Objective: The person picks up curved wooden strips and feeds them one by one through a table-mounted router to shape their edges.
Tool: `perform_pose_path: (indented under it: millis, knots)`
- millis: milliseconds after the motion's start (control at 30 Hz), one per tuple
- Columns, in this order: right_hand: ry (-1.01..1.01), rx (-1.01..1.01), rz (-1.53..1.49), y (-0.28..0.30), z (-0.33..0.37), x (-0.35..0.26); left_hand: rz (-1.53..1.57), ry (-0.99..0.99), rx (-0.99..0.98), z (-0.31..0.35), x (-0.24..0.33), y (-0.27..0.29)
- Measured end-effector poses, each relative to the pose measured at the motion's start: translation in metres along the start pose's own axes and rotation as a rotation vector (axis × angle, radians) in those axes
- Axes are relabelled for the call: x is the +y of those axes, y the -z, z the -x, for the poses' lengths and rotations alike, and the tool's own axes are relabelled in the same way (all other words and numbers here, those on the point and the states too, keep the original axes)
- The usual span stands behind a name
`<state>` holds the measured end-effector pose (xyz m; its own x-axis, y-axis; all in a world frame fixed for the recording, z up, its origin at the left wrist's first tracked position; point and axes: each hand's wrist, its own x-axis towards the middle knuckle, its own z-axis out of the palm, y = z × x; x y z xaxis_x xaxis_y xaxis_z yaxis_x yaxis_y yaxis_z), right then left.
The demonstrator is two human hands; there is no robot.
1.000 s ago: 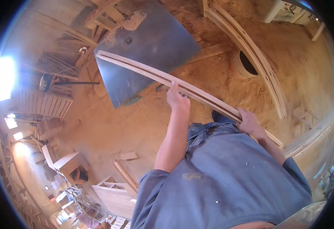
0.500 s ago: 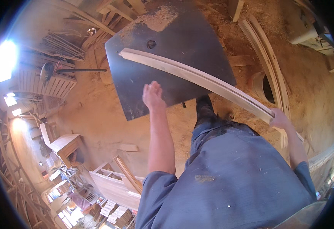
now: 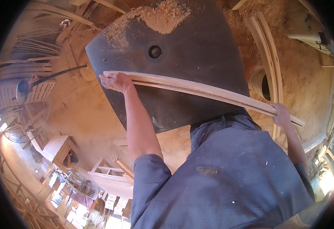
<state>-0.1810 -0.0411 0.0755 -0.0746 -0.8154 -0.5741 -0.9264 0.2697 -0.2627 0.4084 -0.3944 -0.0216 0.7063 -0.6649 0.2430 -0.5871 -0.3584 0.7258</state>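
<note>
A long, pale wooden strip (image 3: 197,88) with a groove along its side lies across in front of me, over the near part of a dark flat tabletop (image 3: 197,49). Near its left end, my left hand (image 3: 115,81) is closed around it. Toward the other end, past the tabletop's right edge, my right hand (image 3: 282,114) grips the same strip, and a short length sticks out beyond the fingers. A round dark knob or hole (image 3: 154,51) shows in the tabletop, beyond the strip.
Sawdust (image 3: 165,17) is heaped at the tabletop's far side. Long wooden boards (image 3: 268,53) stand to the right, beside a round open container (image 3: 259,84). At left are a fan (image 3: 27,122) and a wooden cabinet (image 3: 58,149). Sawdust covers the brown floor.
My left hand, empty before, has moved left and taken hold of the strip's left end. The strip has swung nearer to me and lies more level. The tabletop appears closer.
</note>
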Motion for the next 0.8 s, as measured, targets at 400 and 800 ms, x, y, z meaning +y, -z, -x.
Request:
perform_pose_path:
  millis: [400,800]
  knots:
    - [-0.001,-0.070,-0.135,-0.009,0.011,0.062,-0.175,-0.050,0.038,0.077,0.048,0.002]
    - [-0.043,-0.042,-0.120,-0.018,0.072,0.160,-0.202,-0.128,-0.120,0.195,0.109,-0.008]
